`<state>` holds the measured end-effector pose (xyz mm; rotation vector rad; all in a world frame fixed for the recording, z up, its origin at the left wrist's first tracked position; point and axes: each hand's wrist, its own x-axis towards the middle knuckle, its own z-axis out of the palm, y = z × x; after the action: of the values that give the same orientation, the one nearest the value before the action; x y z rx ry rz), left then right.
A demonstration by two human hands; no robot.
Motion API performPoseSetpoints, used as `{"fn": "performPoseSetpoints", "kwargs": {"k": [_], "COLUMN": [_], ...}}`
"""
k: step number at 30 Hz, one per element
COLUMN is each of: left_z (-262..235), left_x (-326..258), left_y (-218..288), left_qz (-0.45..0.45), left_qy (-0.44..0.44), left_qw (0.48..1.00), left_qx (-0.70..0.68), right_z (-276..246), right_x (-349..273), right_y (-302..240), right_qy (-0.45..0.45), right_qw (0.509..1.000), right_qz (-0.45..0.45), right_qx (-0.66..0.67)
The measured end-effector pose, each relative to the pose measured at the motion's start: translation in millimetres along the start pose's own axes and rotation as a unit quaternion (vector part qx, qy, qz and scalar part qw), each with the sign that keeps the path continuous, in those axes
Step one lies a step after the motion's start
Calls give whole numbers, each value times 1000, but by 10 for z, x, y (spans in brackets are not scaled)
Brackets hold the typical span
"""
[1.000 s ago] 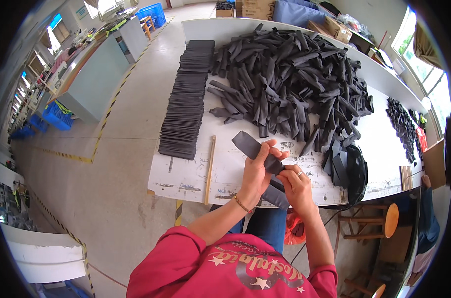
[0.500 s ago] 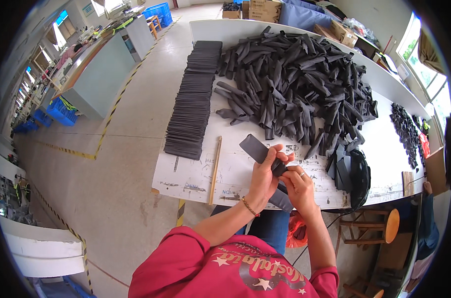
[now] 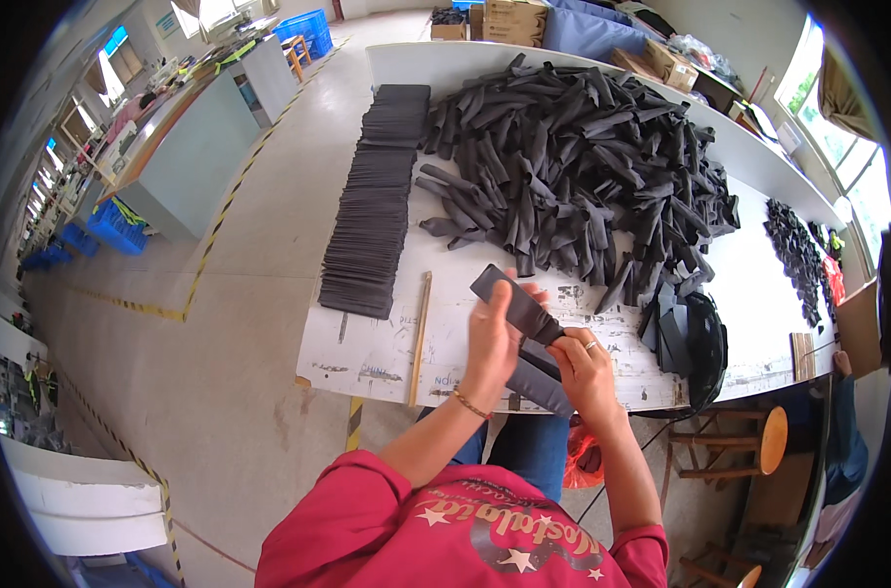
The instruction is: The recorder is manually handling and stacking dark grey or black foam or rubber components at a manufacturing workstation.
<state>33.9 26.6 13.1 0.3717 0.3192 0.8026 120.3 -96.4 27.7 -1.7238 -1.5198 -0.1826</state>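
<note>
Between my hands, over the near table edge, is a dark fabric strip (image 3: 516, 306), flattened and slanting from upper left to lower right. My left hand (image 3: 493, 343) holds its upper part, thumb on top and fingers behind. The near end is pinched by the thumb and fingers of my right hand (image 3: 585, 374), which wears a ring. A second dark length (image 3: 539, 385) hangs below the hands; whether it belongs to the same strip I cannot tell. Beyond my hands lies a big heap of loose dark fabric tubes (image 3: 573, 157).
A long row of flat dark pieces (image 3: 367, 216) stands packed along the white table's (image 3: 465, 294) left side. A thin wooden stick (image 3: 420, 338) lies near it. At right are a black bag (image 3: 707, 353) with flat pieces, a smaller dark pile (image 3: 793, 260) and a wooden stool (image 3: 774, 443).
My left hand has shifted left and spread along the strip, and more of the strip's upper face shows. The right hand keeps its pinch at the near end.
</note>
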Motion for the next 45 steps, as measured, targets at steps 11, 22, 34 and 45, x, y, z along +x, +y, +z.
{"fn": "performPoseSetpoints", "kwargs": {"k": [11,22,34,45], "left_z": [-276,-274,-286,-359], "left_x": [-15,-39,-5,69], "left_y": [453,414,442,314], "left_qz": [91,86,73,124], "left_qy": [-90,-101,-43,21], "left_qw": [980,983,986,977], "left_qx": [151,124,145,173], "right_z": [-121,-157,-157,130], "right_x": [-128,-179,-159,-114], "right_y": [-27,-27,-18,-12], "right_qy": [6,7,-20,111], "right_qw": [993,990,993,942], "right_qz": [-89,-98,-68,262], "right_qx": [-82,-99,-89,175]}}
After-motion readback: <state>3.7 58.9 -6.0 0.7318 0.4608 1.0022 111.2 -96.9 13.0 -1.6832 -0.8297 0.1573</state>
